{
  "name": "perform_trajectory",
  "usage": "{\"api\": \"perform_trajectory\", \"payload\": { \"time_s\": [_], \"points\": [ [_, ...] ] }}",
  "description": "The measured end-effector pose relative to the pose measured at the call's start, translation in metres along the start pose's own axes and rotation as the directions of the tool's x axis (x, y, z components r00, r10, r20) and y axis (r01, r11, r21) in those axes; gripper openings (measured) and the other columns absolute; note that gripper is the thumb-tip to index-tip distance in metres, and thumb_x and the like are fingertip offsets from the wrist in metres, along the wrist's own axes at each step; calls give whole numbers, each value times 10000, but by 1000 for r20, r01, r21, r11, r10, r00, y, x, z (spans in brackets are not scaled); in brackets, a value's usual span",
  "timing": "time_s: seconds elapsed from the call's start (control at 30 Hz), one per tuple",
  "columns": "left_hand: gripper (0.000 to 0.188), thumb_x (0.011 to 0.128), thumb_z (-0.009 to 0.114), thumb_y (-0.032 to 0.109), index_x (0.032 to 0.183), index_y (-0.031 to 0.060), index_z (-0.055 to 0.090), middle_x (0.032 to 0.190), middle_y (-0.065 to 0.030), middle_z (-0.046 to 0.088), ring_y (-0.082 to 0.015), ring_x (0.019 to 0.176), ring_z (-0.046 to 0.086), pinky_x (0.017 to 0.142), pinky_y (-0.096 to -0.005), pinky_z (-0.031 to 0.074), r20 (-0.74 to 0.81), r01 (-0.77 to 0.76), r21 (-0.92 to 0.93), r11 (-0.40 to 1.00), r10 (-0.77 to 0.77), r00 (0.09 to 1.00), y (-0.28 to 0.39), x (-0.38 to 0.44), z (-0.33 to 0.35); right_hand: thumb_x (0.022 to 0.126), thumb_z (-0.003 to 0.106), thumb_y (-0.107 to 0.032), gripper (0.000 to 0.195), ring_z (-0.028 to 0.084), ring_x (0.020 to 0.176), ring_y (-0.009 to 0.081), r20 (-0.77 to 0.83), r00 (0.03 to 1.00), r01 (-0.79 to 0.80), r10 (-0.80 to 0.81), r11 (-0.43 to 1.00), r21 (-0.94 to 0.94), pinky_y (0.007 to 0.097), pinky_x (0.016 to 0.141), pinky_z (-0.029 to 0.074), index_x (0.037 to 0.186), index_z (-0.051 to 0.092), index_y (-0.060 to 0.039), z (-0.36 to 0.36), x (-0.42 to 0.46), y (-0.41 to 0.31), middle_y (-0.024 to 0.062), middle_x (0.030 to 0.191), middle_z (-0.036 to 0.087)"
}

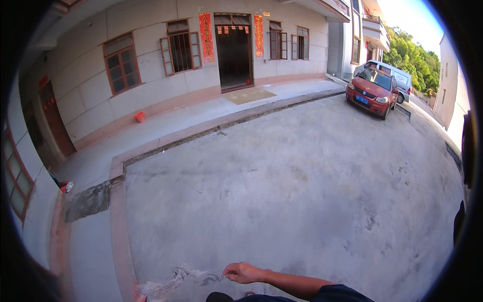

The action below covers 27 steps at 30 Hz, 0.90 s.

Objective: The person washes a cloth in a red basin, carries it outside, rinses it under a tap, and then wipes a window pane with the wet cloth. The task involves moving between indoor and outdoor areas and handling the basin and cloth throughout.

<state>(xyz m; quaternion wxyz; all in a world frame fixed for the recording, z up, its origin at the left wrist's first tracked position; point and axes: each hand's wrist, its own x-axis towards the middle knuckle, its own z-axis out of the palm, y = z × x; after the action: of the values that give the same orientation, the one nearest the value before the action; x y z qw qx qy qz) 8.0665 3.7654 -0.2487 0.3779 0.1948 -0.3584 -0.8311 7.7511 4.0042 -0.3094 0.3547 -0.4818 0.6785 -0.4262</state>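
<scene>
A crumpled light-grey cloth (177, 276) stretches in a loose twist across the bottom of the view, above the concrete. Its right end reaches the fingertips of my right hand (243, 272), which is closed on it; the bare forearm comes in from a dark sleeve at lower right. At the cloth's left end, only a few fingers of my left hand (139, 293) show at the picture's dark rim, gripping the fabric. The rest of that hand is out of sight. Below the cloth, part of my dark clothing (220, 297) is visible.
A raised walkway with a stepped edge (181, 139) runs along the house. On it are a red bucket (140, 117) and a doormat (249, 95) before an open doorway (234, 56). A red car (371, 90) and a silver van (402, 81) stand at upper right.
</scene>
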Motion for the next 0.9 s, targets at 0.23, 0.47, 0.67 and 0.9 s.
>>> {"api": "perform_trajectory", "payload": {
  "time_s": [0.23, 0.47, 0.67, 0.9],
  "points": [
    [377, 934, 570, 209, 1219, -35, 603, 1064, -177, 684, -304, 883, 681, 667, -414, 571, -412, 412, 910, -46, -211, 887, -147, 206, -107, 940, 595, -305, 309, 675, 944, 313, 163, 983, -85, 83, 996, 11, 406, 832, 527, 1112, 653, -55, -44, 179, 155, 146, 1002, 714],
    [327, 936, 635, 210, 1187, 1, 619, 974, -118, 681, -226, 821, 660, 579, -358, 527, -360, 448, 627, 637, -273, 892, -135, 416, 19, 847, 538, -213, 340, 677, 1031, 380, 98, 541, -655, 835, 491, -574, 477, 874, 537, 1020, 735, 3, -160, 103, 374, 225, 1088, 709],
    [164, 834, 641, -41, 928, 46, 538, 784, -63, 628, -122, 607, 587, 462, -266, 466, -34, 217, 494, 842, -231, 972, -134, 619, 139, 866, 547, -328, 362, 668, 1033, 397, -91, 310, -892, 946, 256, -373, 480, 887, 532, 967, 766, -58, -226, 74, 406, 185, 1105, 721],
    [193, 828, 663, -19, 937, 72, 532, 814, -16, 611, -97, 753, 593, 677, -254, 436, 39, 66, 391, 918, -89, 995, -191, 804, 174, 856, 638, -338, 336, 708, 906, 305, 34, 259, -897, 965, 253, -362, 443, 826, 561, 1009, 759, -64, -296, 178, 534, 137, 1037, 733]
  ]
}}
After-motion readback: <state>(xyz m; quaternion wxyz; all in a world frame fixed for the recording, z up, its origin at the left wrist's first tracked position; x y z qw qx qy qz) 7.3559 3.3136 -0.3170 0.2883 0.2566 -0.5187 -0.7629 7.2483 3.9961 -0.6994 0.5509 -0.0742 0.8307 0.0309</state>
